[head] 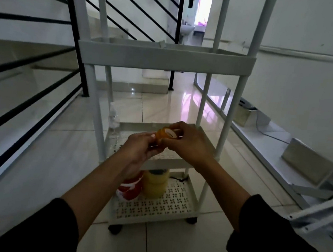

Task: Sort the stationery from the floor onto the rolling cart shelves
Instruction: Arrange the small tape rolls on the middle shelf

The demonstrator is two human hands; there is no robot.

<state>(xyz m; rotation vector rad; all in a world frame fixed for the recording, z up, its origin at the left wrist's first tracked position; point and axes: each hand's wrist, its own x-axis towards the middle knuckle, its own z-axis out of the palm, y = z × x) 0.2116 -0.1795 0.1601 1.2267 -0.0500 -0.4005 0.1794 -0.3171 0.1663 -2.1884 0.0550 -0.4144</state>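
Amber tape roll (pixel 165 136) — pinched by left hand (pixel 139 146) and right hand (pixel 188 143) | over cart's middle shelf (pixel 170 163) edge

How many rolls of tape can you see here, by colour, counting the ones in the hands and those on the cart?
Amber rolls held between the left hand and right hand: 1 roll is plain; a possible second one is hidden by fingers.
Yellowish clear rolls stacked on the cart's bottom shelf: 2
Red and white roll beside them: 1
Total: 4
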